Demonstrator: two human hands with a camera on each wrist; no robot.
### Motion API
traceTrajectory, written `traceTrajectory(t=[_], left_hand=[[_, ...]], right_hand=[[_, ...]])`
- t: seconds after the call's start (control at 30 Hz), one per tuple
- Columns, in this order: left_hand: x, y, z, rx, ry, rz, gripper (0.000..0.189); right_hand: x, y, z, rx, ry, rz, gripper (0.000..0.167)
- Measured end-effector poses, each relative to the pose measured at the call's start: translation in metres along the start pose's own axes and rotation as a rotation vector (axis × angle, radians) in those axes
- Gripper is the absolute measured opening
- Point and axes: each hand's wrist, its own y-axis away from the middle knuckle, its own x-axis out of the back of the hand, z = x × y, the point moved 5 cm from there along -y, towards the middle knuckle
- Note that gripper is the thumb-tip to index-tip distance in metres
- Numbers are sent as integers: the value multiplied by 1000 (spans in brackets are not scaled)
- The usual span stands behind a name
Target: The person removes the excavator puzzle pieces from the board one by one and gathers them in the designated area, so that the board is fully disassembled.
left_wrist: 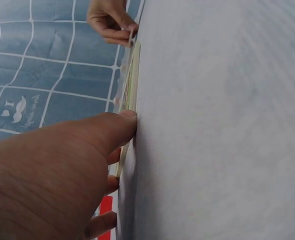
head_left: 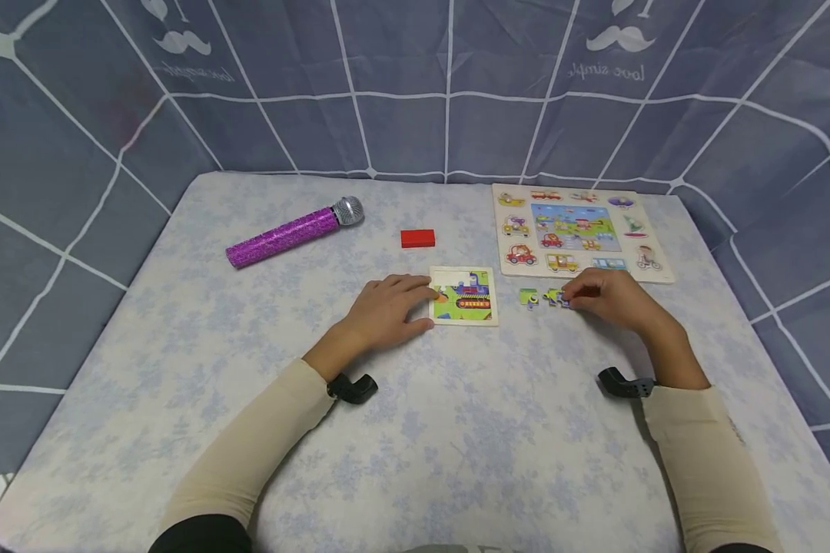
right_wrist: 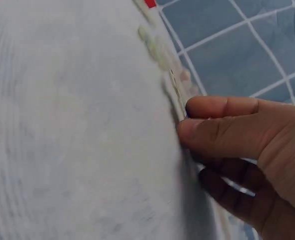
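Observation:
A small square puzzle board point(head_left: 463, 322) with a pale rim and a picture of a digger-like vehicle lies mid-table. My left hand point(head_left: 390, 311) rests at its left side, the index finger on the rim and the thumb by the near corner; the left wrist view shows that thumb point(left_wrist: 120, 131) against the board's edge. To the right, my right hand point(head_left: 612, 303) pinches a jigsaw piece point(head_left: 565, 298) between thumb and forefinger, close over the table. Its fingers cover part of the piece. Just left of it lies a loose green jigsaw piece point(head_left: 529, 297).
Behind the right hand lies a larger wooden puzzle board point(head_left: 508, 268) with vehicle pictures. A red block point(head_left: 418, 238) sits beyond the small board, and a purple glitter microphone point(head_left: 287, 236) lies at the back left. Grey-blue curtains point(head_left: 401, 130) with white lines border the table.

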Motion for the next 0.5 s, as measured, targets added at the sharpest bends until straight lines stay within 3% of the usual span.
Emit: traceTrajectory(t=[0.5], left_hand=[[1, 1, 0, -15, 13, 18, 51]], right_hand=[[-3, -1, 1, 66, 14, -36, 17]])
